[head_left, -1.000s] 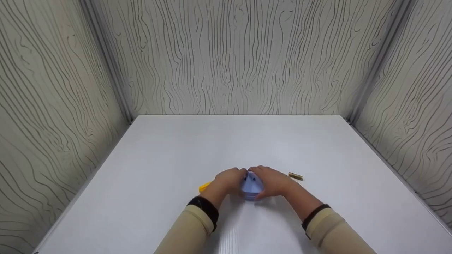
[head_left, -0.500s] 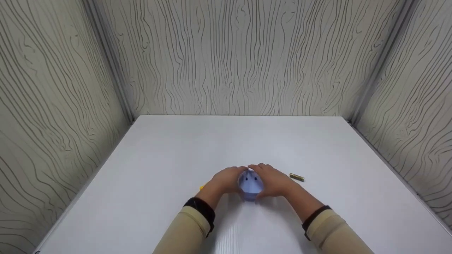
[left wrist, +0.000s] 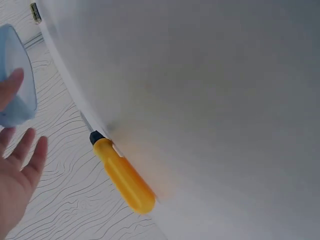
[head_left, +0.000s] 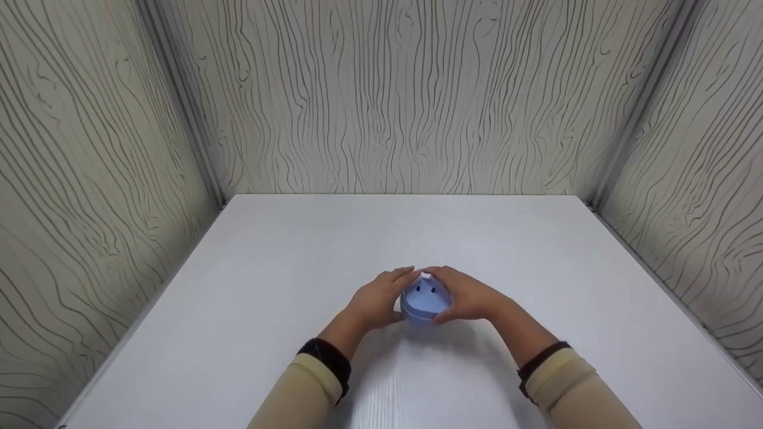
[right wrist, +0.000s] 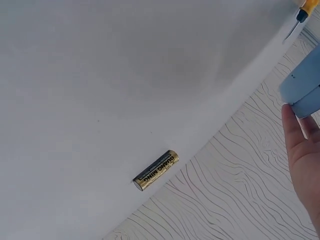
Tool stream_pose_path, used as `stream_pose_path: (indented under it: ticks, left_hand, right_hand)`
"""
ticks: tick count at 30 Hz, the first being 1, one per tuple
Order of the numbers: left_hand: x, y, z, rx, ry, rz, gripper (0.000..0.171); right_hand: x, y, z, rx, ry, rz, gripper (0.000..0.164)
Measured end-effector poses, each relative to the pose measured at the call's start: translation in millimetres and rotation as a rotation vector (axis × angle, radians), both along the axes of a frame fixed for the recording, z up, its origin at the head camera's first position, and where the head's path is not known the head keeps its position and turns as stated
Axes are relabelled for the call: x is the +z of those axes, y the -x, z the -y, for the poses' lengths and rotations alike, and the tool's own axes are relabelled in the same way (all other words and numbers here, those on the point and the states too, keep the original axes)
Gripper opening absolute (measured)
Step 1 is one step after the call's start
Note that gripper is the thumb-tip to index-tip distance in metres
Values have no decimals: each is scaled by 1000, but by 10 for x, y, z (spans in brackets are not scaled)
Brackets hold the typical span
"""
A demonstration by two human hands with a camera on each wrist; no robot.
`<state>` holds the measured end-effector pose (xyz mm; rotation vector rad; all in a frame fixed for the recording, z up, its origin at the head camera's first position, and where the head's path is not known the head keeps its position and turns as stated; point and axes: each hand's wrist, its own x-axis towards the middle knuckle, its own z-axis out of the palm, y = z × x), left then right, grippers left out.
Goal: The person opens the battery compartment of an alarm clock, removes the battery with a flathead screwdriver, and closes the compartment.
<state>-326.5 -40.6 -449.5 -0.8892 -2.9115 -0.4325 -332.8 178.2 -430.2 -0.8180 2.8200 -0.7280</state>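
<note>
A light-blue rounded plastic object with two dark eye-like spots (head_left: 425, 299) is held up between both hands, tilted, in the head view. My left hand (head_left: 374, 302) grips its left side, the thumb near the lower edge and the fingers at the far side. In the left wrist view, several fingers of this hand (left wrist: 20, 175) look spread below the object (left wrist: 17, 112). From the other side my right hand (head_left: 471, 295) grips it, thumb at the lower edge. The right wrist view shows that hand's fingertips against the object (right wrist: 304, 82). Its underside is mostly hidden.
A screwdriver with a yellow handle (left wrist: 125, 177) lies on the white table (head_left: 298, 250), near the left hand. A gold-and-black battery (right wrist: 156, 170) lies on the right-hand side. Both are hidden by the arms in the head view. Wood-patterned panels (head_left: 381, 95) enclose the table.
Both hands have moved slightly up and away with the blue object, turning it a little. The left fingers have spread somewhat. The battery and the yellow handle have become hidden in the head view.
</note>
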Motion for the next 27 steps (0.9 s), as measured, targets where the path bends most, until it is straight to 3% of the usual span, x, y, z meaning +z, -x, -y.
stream_pose_path:
  ticks: [5,9,18,21,27]
  left_hand:
    - [37,16,12,-22,-1,-117,72]
    - [60,18,14,-28,6,-120,60]
    - [111,18,-1,-71,24,-119,52]
    - [111,19,-3,-70,45,-113,49]
    - [118,24,-10,-4,37,-81,44]
  right_hand:
    - [41,3,-20,-13,77,91,95]
    - [29,17,-50,39,120,172,88]
    - [-8,41,-119,118,161,307,80]
    - [-9,36,-129,122,137,298,79]
    - [0,2,-105,95,70,138,80]
